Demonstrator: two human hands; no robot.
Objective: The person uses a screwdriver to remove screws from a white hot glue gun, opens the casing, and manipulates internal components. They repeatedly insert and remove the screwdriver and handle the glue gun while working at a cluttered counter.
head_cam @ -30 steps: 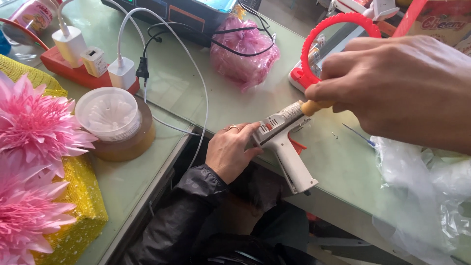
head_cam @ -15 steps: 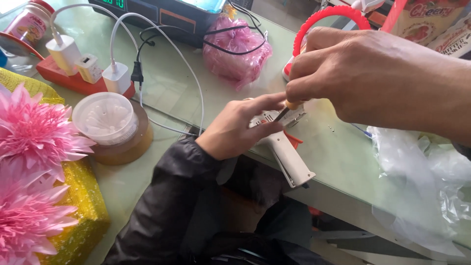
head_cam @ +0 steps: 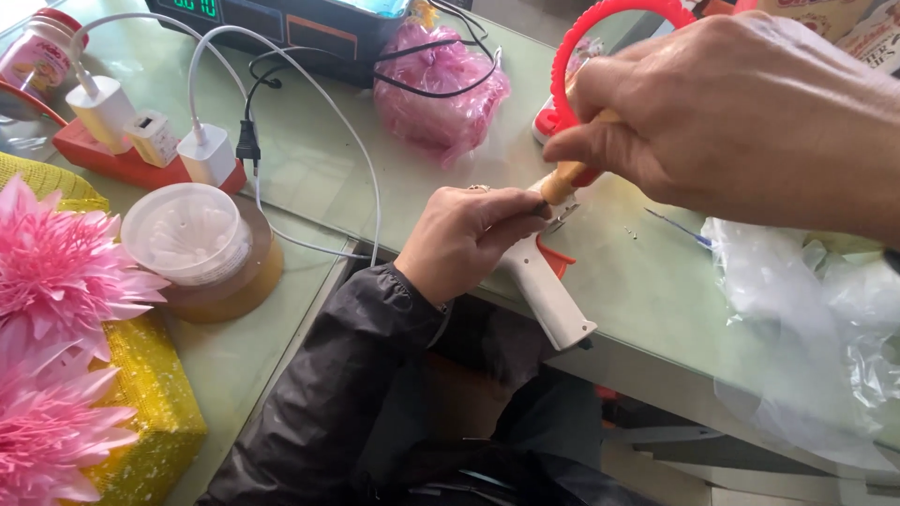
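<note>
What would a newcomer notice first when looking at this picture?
First, the two hands at the centre: the left hand grips a white glue gun at the edge of the green table, while the right hand holds a wooden-handled tool against its top. Next, the big pink flowers on a yellow box at the far left. Behind the hands stand a red ring and a pink bag.

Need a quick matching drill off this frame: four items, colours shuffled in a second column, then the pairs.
Things:
1. glue gun
2. ring
3. flowers
4. sleeve

Colours:
a. pink
b. black
c. white
d. red

Pairs: 1-c, 2-d, 3-a, 4-b
</note>
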